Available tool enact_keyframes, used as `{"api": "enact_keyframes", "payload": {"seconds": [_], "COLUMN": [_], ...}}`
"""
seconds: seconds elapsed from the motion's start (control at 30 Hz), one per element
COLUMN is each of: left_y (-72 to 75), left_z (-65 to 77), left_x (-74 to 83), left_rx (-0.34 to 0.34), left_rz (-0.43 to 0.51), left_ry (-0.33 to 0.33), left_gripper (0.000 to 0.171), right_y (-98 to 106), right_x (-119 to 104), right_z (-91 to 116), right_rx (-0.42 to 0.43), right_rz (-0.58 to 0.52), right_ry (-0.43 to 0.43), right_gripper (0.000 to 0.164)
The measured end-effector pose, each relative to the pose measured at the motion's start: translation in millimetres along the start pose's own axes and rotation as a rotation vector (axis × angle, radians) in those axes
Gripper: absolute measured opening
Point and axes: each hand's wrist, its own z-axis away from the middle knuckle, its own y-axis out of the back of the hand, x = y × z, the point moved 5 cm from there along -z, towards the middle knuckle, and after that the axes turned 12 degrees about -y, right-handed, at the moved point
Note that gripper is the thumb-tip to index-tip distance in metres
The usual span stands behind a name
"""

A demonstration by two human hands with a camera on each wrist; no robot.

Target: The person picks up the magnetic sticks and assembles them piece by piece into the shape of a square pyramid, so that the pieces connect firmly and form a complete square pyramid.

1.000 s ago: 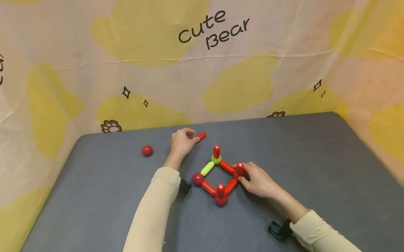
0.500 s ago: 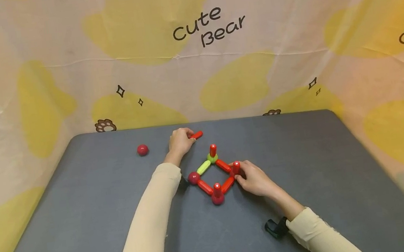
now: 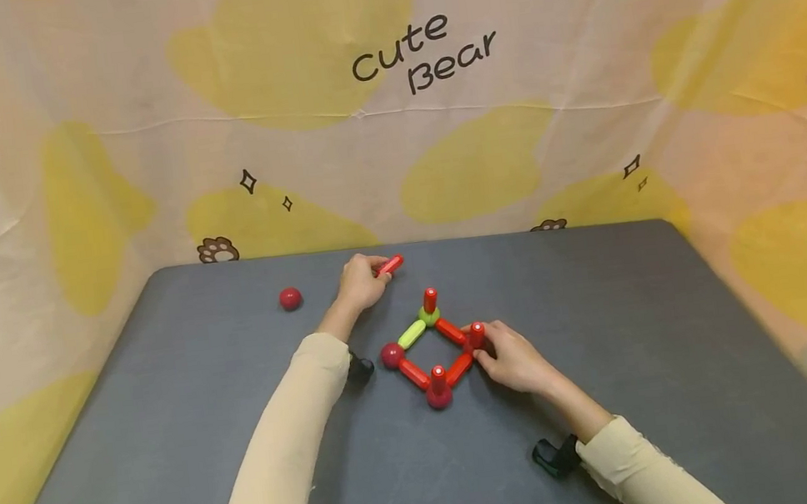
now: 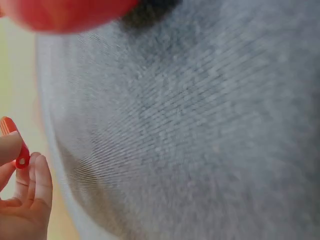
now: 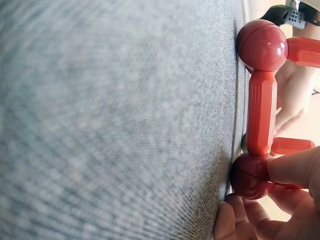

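Near the table's far edge my left hand pinches a red magnetic stick between thumb and fingers; the left wrist view shows the stick clear of the grey surface. In mid-table lies a diamond of magnetic sticks and balls. Its sides are red sticks and one lime stick. A red ball forms the left corner, a lime ball the far one, another red ball the near one. My right hand grips the right corner's red ball. Upright red sticks stand on every corner but the left.
A loose red ball lies left of my left hand on the grey table. A patterned cloth hangs behind the table and along both sides. Black wrist devices sit by both cuffs.
The red stick in my left hand has turned and been lifted slightly, its free end now pointing farther up. My right hand keeps its hold on the corner ball.
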Motion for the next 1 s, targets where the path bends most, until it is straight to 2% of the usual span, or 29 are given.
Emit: {"api": "enact_keyframes", "payload": {"seconds": [0.2, 0.4, 0.67, 1.0], "left_y": [6.5, 18.0, 30.1, 38.2], "left_z": [9.3, 25.9, 53.1, 93.2], "left_x": [8.6, 20.2, 33.7, 46.2], "left_rx": [0.000, 0.003, -0.032, -0.093], "left_rz": [0.042, 0.076, 0.120, 0.136], "left_ry": [-0.047, -0.125, -0.166, -0.255], "left_gripper": [0.028, 0.026, 0.019, 0.015], "right_y": [1.6, 1.9, 0.9, -1.5], "right_x": [0.2, 0.6, 2.1, -0.3], "right_z": [0.4, 0.1, -0.7, -0.6], "right_rx": [0.002, 0.001, 0.001, -0.002], "right_rz": [0.009, 0.011, 0.017, 0.012], "right_ry": [0.001, 0.005, 0.009, 0.019], "right_gripper": [0.033, 0.034, 0.033, 0.034]}}
